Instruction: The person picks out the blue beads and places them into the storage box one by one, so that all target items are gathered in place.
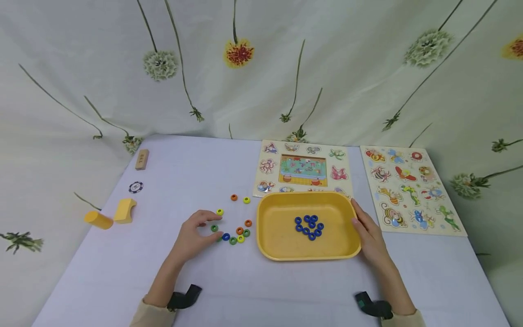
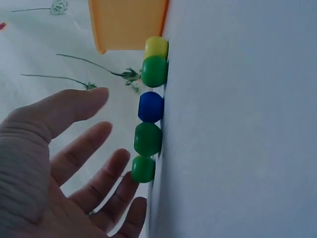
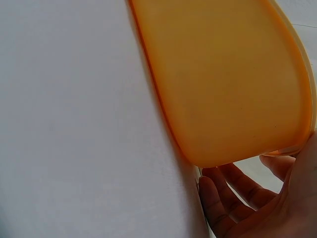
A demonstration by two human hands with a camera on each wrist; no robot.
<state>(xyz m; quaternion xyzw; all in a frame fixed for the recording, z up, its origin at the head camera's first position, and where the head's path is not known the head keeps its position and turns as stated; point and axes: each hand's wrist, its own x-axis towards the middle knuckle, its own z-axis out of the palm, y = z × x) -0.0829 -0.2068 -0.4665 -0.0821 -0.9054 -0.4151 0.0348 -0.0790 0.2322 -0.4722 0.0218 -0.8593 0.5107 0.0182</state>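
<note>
My left hand (image 1: pixel 195 237) hovers by several loose beads, thumb and fingers spread apart and holding nothing. Nearest its fingertips are a green bead (image 1: pixel 214 228), a yellow bead (image 1: pixel 219 211) and a blue bead (image 1: pixel 226 236). The left wrist view shows a row of beads, with the blue one (image 2: pixel 150 107) between green ones. My right hand (image 1: pixel 371 240) holds the right end of a yellow plastic tray (image 1: pixel 278 227), thumb at the rim and fingers (image 3: pixel 247 186) against the outer wall. Several blue beads (image 1: pixel 299 228) lie inside the tray.
Other orange (image 1: pixel 234 197), yellow and green beads lie left of the tray. Behind it is a sea-animal puzzle board (image 1: pixel 267 150); an insect puzzle board (image 1: pixel 412 186) lies at right. At far left are a yellow cylinder (image 1: pixel 99 220), an arched block (image 1: pixel 124 211), a poker chip (image 1: pixel 135 187) and a wooden block (image 1: pixel 141 159).
</note>
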